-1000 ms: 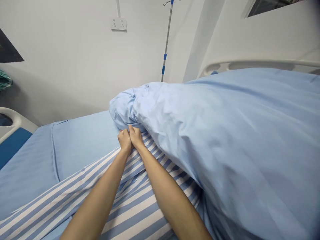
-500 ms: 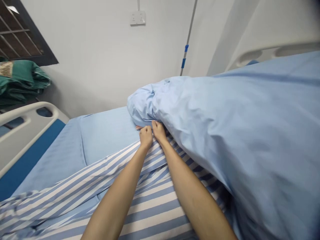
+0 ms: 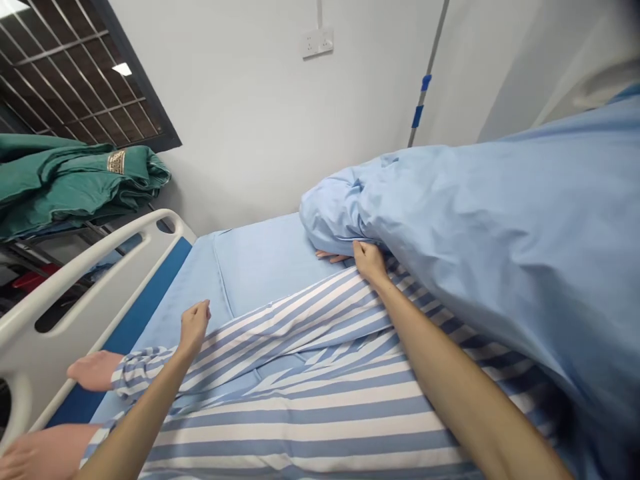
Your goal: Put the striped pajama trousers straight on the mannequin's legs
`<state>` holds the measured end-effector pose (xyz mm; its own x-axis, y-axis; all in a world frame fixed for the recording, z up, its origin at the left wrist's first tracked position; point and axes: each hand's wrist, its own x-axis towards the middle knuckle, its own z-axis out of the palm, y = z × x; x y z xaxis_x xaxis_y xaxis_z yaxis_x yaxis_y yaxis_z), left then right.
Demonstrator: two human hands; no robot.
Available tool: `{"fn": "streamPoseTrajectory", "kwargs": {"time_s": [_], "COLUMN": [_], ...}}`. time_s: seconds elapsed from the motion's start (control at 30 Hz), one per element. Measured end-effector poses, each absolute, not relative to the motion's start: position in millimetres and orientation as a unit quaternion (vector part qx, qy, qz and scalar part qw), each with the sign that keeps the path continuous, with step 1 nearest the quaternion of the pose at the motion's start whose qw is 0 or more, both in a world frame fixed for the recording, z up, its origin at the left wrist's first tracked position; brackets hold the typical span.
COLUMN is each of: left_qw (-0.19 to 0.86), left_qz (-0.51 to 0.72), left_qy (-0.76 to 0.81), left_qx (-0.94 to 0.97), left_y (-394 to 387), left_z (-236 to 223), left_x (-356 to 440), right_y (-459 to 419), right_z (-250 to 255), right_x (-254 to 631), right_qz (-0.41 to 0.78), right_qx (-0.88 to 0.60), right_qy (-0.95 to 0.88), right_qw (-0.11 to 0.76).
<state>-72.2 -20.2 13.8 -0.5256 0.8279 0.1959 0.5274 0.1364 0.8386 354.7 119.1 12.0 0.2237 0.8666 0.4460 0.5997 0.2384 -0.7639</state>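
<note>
A figure in blue-and-white striped pyjamas (image 3: 320,393) lies on the bed. My right hand (image 3: 370,261) is closed at the edge of the bunched light-blue duvet (image 3: 475,220), its fingers tucked under the fold. Just left of it, pink fingertips (image 3: 333,256) of the lying figure poke out. My left hand (image 3: 194,325) is far to the left, fingers curled on the striped trouser leg (image 3: 150,367) near its cuff. Two bare feet (image 3: 93,370) stick out beyond the cuffs by the footboard.
A light-blue sheet (image 3: 255,260) covers the mattress. The white footboard rail (image 3: 85,280) runs along the left. Folded green cloth (image 3: 75,177) lies on a shelf beyond it. An IV pole (image 3: 423,87) and a wall socket (image 3: 317,41) stand against the white wall.
My left hand has left the right one at the duvet edge and moved left and toward me to the trouser leg. The view has swung left, showing the footboard and feet.
</note>
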Motion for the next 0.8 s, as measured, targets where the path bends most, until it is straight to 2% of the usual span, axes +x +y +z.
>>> {"fn": "streamPoseTrajectory", "kwargs": {"time_s": [0.27, 0.43, 0.5, 0.63, 0.8], "left_qw": [0.063, 0.060, 0.067, 0.079, 0.089], "left_qz": [0.373, 0.359, 0.356, 0.365, 0.397], "left_qy": [0.800, 0.808, 0.816, 0.818, 0.807], "left_qx": [0.465, 0.463, 0.451, 0.437, 0.428], "left_y": [-55.6, -56.8, -56.6, -57.4, -60.6], "left_z": [-11.4, -10.1, -11.0, -13.3, -13.9], "left_x": [-124.8, -122.6, -120.8, -120.3, -123.9], "right_y": [116.8, 109.2, 102.2, 75.0, 14.7], "right_z": [10.8, 21.0, 24.6, 23.5, 16.3], "right_x": [350.8, 335.6, 311.9, 210.7, 34.2], "right_qz": [0.081, 0.037, 0.030, 0.087, 0.272], "right_qx": [-0.618, -0.692, -0.695, -0.577, -0.404], "right_qy": [-0.635, -0.653, -0.666, -0.729, -0.772], "right_qw": [0.456, 0.306, 0.270, 0.357, 0.408]}}
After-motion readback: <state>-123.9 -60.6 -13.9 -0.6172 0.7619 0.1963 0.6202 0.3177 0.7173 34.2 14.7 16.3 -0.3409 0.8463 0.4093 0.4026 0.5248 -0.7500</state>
